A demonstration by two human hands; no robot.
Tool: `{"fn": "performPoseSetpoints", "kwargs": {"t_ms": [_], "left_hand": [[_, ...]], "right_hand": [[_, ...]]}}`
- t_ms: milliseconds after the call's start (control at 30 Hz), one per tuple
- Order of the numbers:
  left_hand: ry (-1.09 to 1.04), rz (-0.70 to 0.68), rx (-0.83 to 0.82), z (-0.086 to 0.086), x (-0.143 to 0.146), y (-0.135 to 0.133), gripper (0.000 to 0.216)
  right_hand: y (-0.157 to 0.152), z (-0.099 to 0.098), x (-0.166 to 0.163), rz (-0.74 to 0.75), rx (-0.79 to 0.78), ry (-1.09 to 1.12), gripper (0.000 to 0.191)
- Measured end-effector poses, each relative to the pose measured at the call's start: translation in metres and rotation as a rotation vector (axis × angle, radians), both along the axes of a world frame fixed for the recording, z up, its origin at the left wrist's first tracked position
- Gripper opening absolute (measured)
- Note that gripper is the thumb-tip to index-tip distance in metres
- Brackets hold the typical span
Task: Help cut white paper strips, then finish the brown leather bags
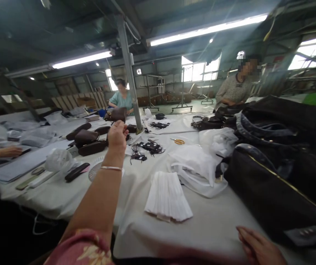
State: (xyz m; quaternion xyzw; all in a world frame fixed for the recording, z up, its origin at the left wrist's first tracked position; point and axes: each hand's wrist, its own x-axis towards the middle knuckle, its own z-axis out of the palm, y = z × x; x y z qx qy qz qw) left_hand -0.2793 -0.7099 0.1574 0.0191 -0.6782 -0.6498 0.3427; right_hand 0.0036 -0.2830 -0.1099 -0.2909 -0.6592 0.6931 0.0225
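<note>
My left hand (117,134) is stretched far out over the table with its fingers curled closed. Directly behind its fingertips is a dark brown bag (116,114); whether they grip it I cannot tell. Several more brown cases (93,147) lie left of that hand, and a pile of black straps (149,147) lies to its right. Low on the right, my right hand (259,246) has its fingers stretched out with nothing visible in them. It is beside a large black bag (274,184) with a gold zipper. Between my hands lies a stack of white strips (168,197).
Yellow-handled scissors (179,141) and clear plastic bags (196,165) lie on the table's white cover (136,206). A metal post (130,73) rises beyond my left hand. A small white fan (55,159) and a co-worker's hand (10,151) are at left. Two people stand across the table.
</note>
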Motion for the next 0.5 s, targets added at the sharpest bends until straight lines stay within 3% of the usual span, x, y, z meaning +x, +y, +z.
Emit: {"fn": "performPoseSetpoints", "kwargs": {"t_ms": [33,167,267,367,500], "left_hand": [[-0.113,-0.028,-0.199,-0.027,0.008,0.011,0.041],[-0.348,-0.125,-0.404,-0.158,0.055,0.052,0.026],[-0.442,-0.116,-0.526,-0.225,0.077,0.060,0.025],[-0.488,-0.051,-0.628,-0.248,0.068,0.049,0.032],[-0.488,0.073,-0.736,-0.243,0.022,0.027,0.046]], "right_hand": [[-0.005,0.000,-0.001,0.019,0.020,-0.005,0.043],[-0.002,-0.011,-0.002,0.124,0.221,0.021,0.039],[0.011,-0.021,0.000,0.167,0.442,0.074,0.035],[0.020,-0.031,0.001,0.207,0.658,0.146,0.030],[0.026,-0.054,-0.007,0.305,0.911,0.306,0.029]]}}
